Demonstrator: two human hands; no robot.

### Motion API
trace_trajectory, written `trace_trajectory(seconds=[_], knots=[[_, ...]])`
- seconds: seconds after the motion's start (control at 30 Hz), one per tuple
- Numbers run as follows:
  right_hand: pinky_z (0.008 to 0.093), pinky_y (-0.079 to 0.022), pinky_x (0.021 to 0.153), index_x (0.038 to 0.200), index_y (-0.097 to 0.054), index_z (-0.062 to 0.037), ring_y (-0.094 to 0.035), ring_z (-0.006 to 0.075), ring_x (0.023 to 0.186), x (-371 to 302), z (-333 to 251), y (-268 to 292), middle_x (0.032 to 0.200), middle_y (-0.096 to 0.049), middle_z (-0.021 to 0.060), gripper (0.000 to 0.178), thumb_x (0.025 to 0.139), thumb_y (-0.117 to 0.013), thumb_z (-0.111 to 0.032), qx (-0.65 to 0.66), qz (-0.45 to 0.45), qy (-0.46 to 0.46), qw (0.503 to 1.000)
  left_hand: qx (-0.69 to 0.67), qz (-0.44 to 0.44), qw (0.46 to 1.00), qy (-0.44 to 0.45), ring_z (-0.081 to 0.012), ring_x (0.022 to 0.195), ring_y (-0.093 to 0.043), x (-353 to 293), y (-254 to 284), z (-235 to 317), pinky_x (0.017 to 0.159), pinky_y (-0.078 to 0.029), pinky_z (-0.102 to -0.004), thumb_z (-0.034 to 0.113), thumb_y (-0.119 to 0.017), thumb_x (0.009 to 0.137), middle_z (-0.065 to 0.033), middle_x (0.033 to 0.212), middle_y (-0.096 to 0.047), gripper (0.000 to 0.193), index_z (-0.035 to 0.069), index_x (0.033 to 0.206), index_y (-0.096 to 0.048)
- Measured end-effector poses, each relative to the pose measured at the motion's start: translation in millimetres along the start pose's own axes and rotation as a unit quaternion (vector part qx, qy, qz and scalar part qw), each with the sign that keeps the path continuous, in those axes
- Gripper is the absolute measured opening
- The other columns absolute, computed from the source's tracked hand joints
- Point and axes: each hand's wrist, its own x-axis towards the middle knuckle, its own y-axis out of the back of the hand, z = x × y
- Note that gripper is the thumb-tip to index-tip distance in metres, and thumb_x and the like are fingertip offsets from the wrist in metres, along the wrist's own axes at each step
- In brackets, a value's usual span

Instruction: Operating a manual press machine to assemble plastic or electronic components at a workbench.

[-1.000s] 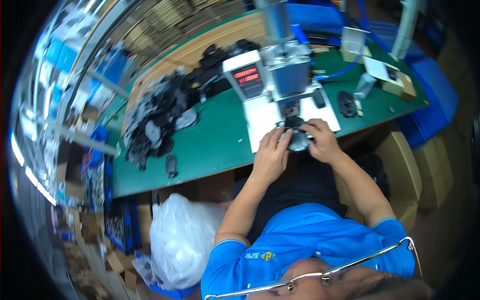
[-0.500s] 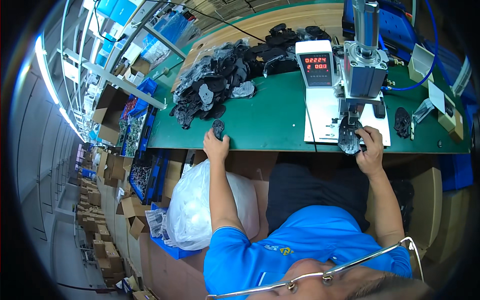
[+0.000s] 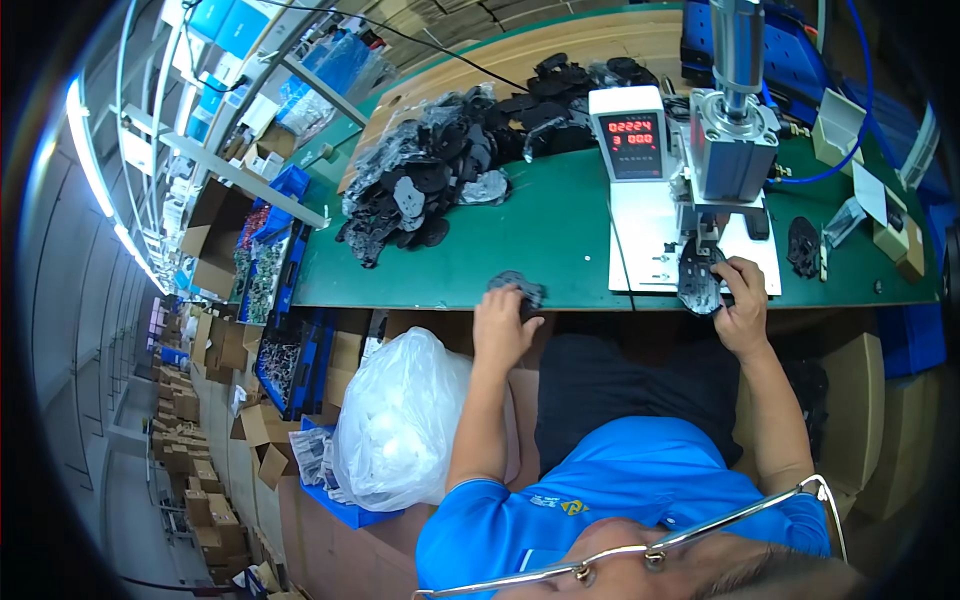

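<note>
My left hand (image 3: pixel 503 325) is above the front edge of the green table, fingers closed on a flat, dark oval piece (image 3: pixel 518 287). My right hand (image 3: pixel 742 308) pinches the right side of a black, sole-shaped piece (image 3: pixel 697 280), which lies under the head of a bench press (image 3: pixel 735 150). The far end of that piece is hidden below the press tool. A white control box (image 3: pixel 628 130) with a red lit display stands left of the press. Several similar black pieces (image 3: pixel 415 180), some in clear film, lie heaped at the back left.
Another black piece (image 3: pixel 803 247) lies right of the press's white base plate (image 3: pixel 640 225), near an open small carton (image 3: pixel 895 235). Blue bins (image 3: pixel 290 350) of small parts stand past the table's left end. A full white plastic bag (image 3: pixel 400 420) sits below the front edge.
My left hand has moved right along the front edge, carrying the dark piece from beside the heap. My right hand stays at the press, and one displayed digit has changed.
</note>
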Motion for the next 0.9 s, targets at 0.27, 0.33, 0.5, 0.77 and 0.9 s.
trace_trajectory(seconds=[0.27,0.33,0.5,0.77,0.9], knots=[[0.0514,-0.054,0.104,0.126,-0.079,-0.0050,-0.067,0.0440,0.118,-11,10,6,0.126,-0.070,0.0195,0.049,0.077,-0.076,-0.001,-0.011,-0.005,-0.020,1.000,-0.161,0.102,0.979,-0.073,-0.0436,0.108,-0.073,10,0,51,0.095,-0.062,-0.0517,-0.009,-0.075,0.087,-0.0200,0.121,-0.077,0.051,0.000,0.137,-0.071],[0.0519,-0.054,0.107,0.126,-0.079,-0.0077,-0.067,0.0454,0.121,-10,9,-1,0.128,-0.070,0.0198,0.051,0.075,-0.076,-0.001,-0.008,-0.018,-0.040,0.999,-0.190,0.104,0.976,-0.027,-0.0400,0.105,-0.076,7,11,68,0.093,-0.063,-0.0488,-0.005,-0.078,0.096,-0.0206,0.120,-0.076,0.047,0.000,0.142,-0.071],[0.0520,-0.053,0.107,0.126,-0.079,-0.0091,-0.068,0.0432,0.121,-1,2,-5,0.128,-0.071,0.0176,0.052,0.075,-0.078,0.003,-0.018,-0.012,-0.018,1.000,-0.264,0.108,0.958,-0.015,-0.0332,0.106,-0.079,10,15,91,0.094,-0.064,-0.0411,0.001,-0.081,0.103,-0.0184,0.117,-0.079,0.046,0.001,0.148,-0.072],[0.0511,-0.052,0.102,0.124,-0.079,-0.0077,-0.069,0.0400,0.116,-4,2,1,0.121,-0.071,0.0151,0.047,0.078,-0.078,0.005,-0.014,-0.008,-0.016,1.000,-0.369,0.059,0.927,-0.028,-0.0312,0.120,-0.079,21,-1,116,0.103,-0.062,-0.0394,0.001,-0.079,0.106,-0.0192,0.131,-0.081,0.035,0.000,0.140,-0.076],[0.0501,-0.052,0.103,0.124,-0.079,-0.0073,-0.069,0.0397,0.115,-4,1,3,0.122,-0.072,0.0154,0.046,0.079,-0.077,0.005,-0.014,-0.004,-0.015,1.000,-0.328,0.104,0.930,-0.128,-0.0353,0.127,-0.077,37,-1,133,0.110,-0.060,-0.0426,-0.006,-0.076,0.103,-0.0216,0.139,-0.079,0.033,-0.002,0.135,-0.076]])
